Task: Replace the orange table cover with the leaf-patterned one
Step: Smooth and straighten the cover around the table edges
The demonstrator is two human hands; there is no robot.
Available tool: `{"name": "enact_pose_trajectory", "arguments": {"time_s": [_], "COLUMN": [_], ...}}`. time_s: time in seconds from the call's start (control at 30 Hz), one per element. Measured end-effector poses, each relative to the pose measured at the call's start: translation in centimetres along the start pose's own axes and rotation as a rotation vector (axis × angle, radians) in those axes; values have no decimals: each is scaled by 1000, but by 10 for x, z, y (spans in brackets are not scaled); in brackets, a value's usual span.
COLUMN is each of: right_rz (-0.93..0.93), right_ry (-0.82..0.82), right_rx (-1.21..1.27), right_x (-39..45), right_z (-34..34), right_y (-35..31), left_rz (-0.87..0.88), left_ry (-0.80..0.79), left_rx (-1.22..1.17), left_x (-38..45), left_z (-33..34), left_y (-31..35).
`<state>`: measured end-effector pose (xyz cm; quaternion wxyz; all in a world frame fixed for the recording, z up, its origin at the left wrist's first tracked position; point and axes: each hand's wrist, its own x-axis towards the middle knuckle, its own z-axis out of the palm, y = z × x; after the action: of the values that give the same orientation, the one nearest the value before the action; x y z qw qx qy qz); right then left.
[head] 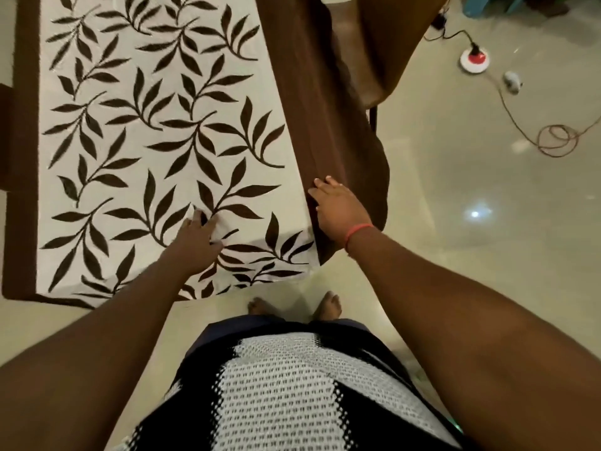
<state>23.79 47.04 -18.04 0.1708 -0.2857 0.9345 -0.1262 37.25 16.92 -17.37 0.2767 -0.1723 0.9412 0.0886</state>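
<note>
While spread across the table, leaf-patterned cover smoothed at its near right corner by two bare hands.

Laid flat over most of the frame's left and centre, long axis running from bottom edge to top, brown border draping off the right side. Left hand pressed flat on the leaf print at lower centre, fingers straight and slightly apart, pointing up-frame. Right hand just right of it, at the table's edge, fingers loosely curved over the brown border where top turns to drape; firm grip or mere press, cannot tell. Corner nearer the right hand. No orange cover in view. No containers in view; on the floor at upper right, coiled cord and round plug board.
</note>
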Motion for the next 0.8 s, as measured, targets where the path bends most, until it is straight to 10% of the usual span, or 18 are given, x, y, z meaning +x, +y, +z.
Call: {"name": "enact_pose_trajectory", "arguments": {"time_s": [0.4,0.8], "right_rz": [13,-32], "right_ry": [-114,-187], "right_rx": [-69,-129], "right_x": [16,32], "right_z": [-2,65], "right_y": [-53,-250], "left_rz": [-69,-142], "left_ry": [60,88], "left_rx": [-12,-78], "left_x": [-39,-93], "left_z": [11,24], "left_y": [-78,-257]}}
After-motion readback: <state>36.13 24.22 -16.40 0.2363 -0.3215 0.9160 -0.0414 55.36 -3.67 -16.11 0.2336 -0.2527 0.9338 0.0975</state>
